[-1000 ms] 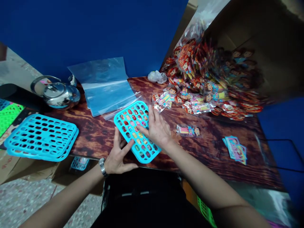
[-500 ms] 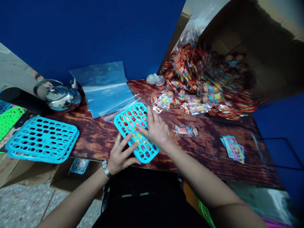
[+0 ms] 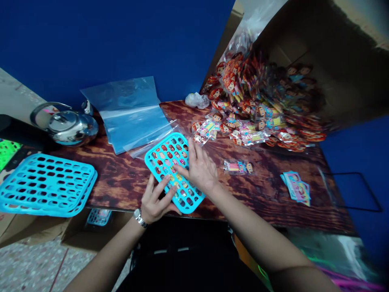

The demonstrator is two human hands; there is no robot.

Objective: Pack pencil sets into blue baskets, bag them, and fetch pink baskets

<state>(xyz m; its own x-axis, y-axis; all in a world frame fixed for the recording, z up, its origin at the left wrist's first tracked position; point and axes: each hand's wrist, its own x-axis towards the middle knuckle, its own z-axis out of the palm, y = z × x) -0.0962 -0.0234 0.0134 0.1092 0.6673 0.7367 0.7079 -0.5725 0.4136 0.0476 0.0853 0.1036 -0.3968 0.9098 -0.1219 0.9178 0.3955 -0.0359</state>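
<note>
My left hand (image 3: 153,205) lay spread against the blue plastic tray (image 3: 189,209) — round-cornered, pierced with oval holes — while my right hand (image 3: 202,168), thumb splayed, covered its right edge.

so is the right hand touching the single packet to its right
Apart: the head view shows a strip of bare wooden table between the right hand and the packet.
</note>
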